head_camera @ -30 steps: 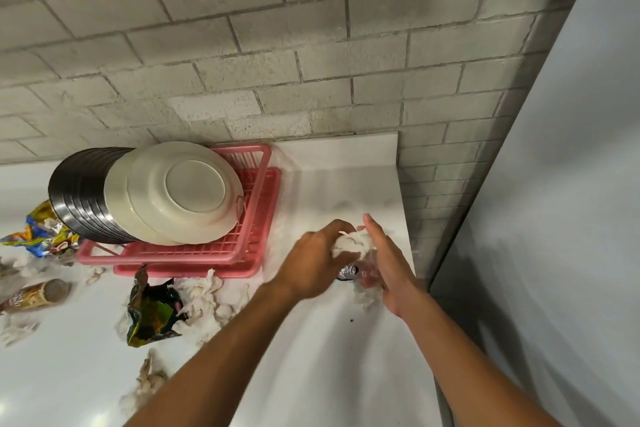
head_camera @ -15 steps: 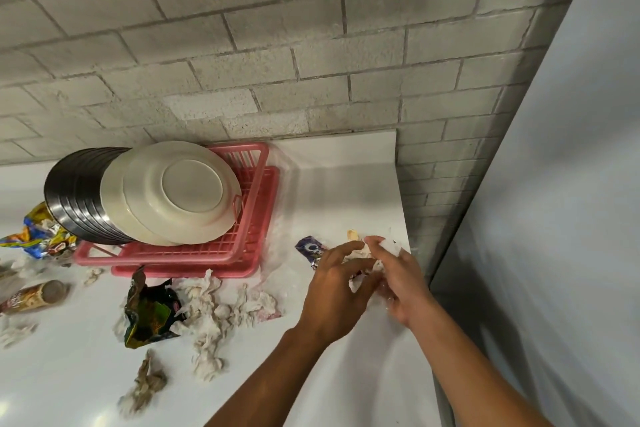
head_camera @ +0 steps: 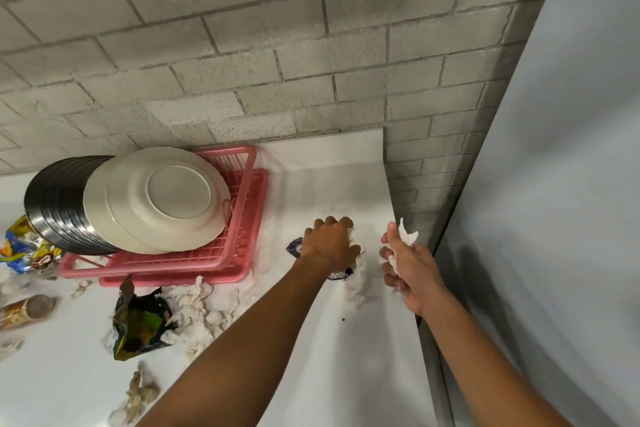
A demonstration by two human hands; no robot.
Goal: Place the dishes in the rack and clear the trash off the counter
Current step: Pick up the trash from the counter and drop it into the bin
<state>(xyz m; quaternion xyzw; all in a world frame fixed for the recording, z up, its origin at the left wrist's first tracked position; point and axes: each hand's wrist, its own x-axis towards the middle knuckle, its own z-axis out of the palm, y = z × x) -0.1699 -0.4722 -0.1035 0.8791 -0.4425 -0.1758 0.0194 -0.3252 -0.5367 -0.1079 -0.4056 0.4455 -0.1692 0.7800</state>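
Since half a second earlier, the two hands had drawn apart: the left hand had slid left and farther along the white counter, while the right hand had lifted near the counter's right edge. The left hand lay palm-down with fingers curled over trash; a purple-and-silver wrapper peeked out on its left and near side, though whether it gripped anything could not be told. The right hand was closed around crumpled white tissue, a torn corner sticking up past the thumb. Another tissue wad lay between the hands. Left of them, the pink rack held upright cream plates and steel plates. Near the rack lay a green foil packet among shredded tissues.
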